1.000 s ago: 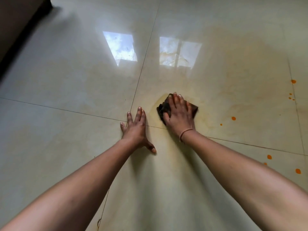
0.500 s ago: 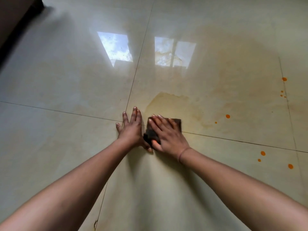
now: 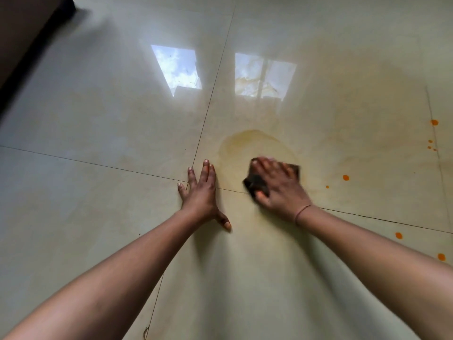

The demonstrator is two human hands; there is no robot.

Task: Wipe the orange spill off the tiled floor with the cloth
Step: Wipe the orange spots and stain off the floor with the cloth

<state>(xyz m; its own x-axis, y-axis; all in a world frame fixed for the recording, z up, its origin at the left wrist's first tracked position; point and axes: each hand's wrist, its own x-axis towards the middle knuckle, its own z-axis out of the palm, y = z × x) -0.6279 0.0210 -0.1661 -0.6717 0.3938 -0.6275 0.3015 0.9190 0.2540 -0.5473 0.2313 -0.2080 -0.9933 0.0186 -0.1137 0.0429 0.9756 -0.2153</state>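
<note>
A dark folded cloth (image 3: 255, 182) lies on the glossy cream tiled floor (image 3: 98, 133). My right hand (image 3: 279, 186) presses flat on it with straight fingers; the hand is motion-blurred. Only the cloth's left and far right edges show around the hand. A pale orange smear (image 3: 250, 146) with a curved rim spreads just beyond the cloth. Bright orange drops (image 3: 346, 177) dot the tile to the right. My left hand (image 3: 199, 192) rests flat on the floor, fingers spread, at the grout crossing left of the cloth.
More orange drops sit at the far right, one group (image 3: 434, 122) further off and another (image 3: 398, 235) closer to me. A faint yellowish film (image 3: 355, 99) covers the far right tile. A dark piece of furniture (image 3: 27, 33) stands at the upper left.
My right hand slid the cloth toward my left hand and then back out to the right and slightly away. My left hand stayed planted on the floor.
</note>
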